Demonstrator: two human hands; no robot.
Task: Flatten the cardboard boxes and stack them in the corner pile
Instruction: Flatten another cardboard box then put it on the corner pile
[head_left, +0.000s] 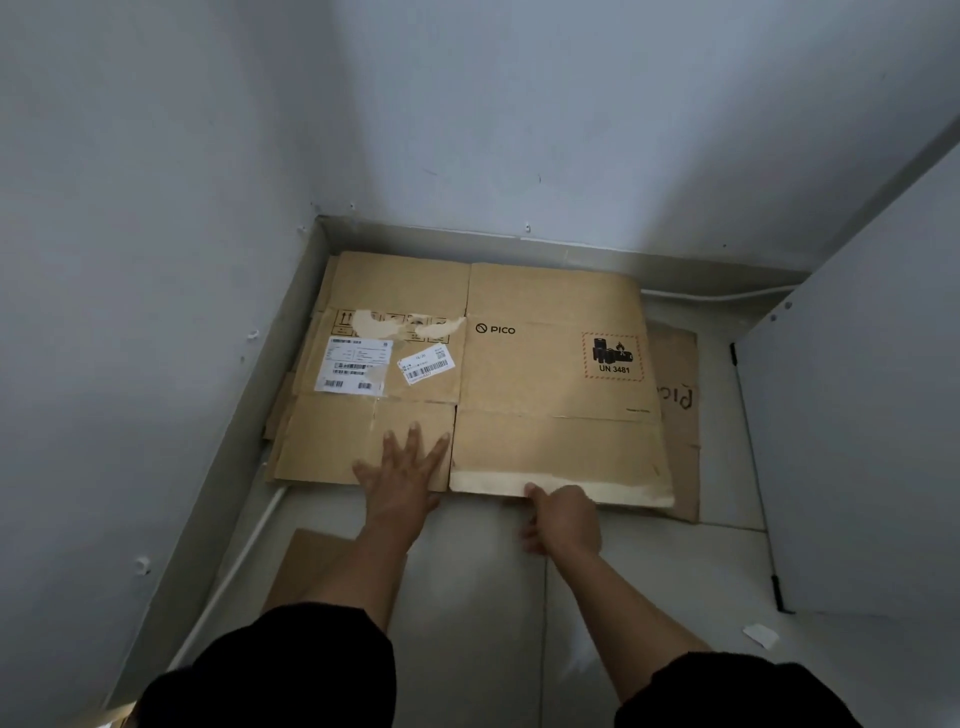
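**Two Hands on the Top Sheet: Placement Hazards**

Two hands are at the near edge of the flattened box (483, 374), which lies printed side up on the corner pile (675, 415), directly ahead of both arms. The left hand (402, 467) lies flat with fingers spread and straight, pressing the near left flap down. The right hand (563, 514) pinches the near right flap at its taped edge, thumb on top and fingers curled below; the fingertips under the board are hidden.

The sheet appears seated but not squared. Beyond the right hand, a lower sheet of the pile projects sideways past the top sheet. Beyond the left hand, lower edges step out toward the wall (156, 260).

Likely faults from this state:

- Sideways creep. Uneven pressure from the left hand alone could pivot the sheet about that palm and increase the overhang.
- Flap spring-back. The near flaps are creased; on release of the right hand's pinch, the right flap may lift and leave the pile uneven.
- Torn tape edge. The strip under the right thumb is already ragged; a hard pull could strip it further.
- Trapped fingers. Pressing down while the right fingers sit beneath the flap would pinch them.

A loose cardboard piece (311, 566) lies beneath the left forearm and could slip underfoot.
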